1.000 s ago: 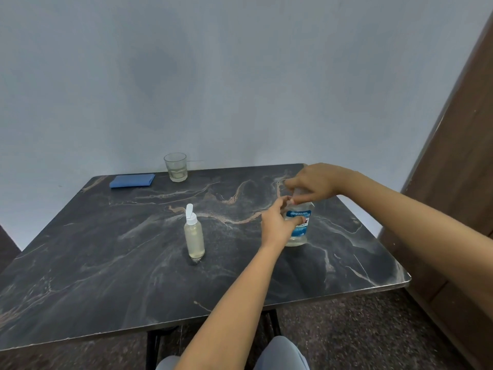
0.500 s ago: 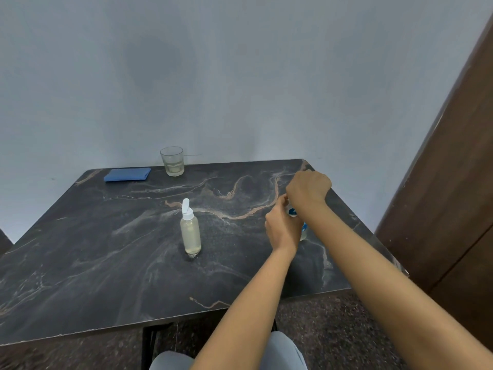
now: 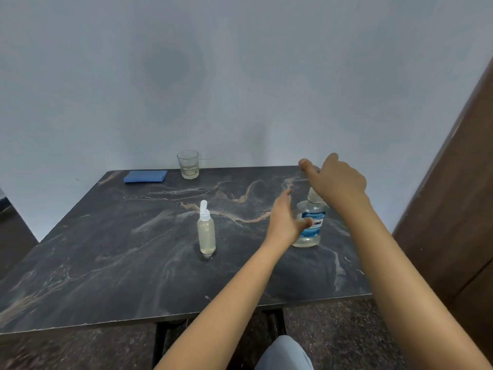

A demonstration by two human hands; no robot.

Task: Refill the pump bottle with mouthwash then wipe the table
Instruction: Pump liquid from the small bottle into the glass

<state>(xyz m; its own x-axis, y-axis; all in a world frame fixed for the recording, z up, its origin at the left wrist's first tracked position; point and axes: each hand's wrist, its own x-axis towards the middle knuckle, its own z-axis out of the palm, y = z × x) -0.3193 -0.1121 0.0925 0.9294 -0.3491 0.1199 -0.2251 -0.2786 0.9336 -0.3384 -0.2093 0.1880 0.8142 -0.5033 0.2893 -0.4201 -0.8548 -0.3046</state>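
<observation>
A person's hands flank a mouthwash bottle (image 3: 309, 225) standing upright on a dark marbled desk (image 3: 106, 263), right of centre in the frame. The left hand (image 3: 285, 220) is held flat and open just left of the bottle, thumb crossing in front of its blue label; contact cannot be told. The right hand (image 3: 338, 177) hovers spread over the cap, thumb and forefinger stretched out, pinching nothing. The pump bottle (image 3: 206, 233), holding pale liquid, stands at frame centre, well apart from both hands. A glass (image 3: 188, 164) and a folded blue cloth (image 3: 145, 176) sit at the desk's far edge, upper left.
</observation>
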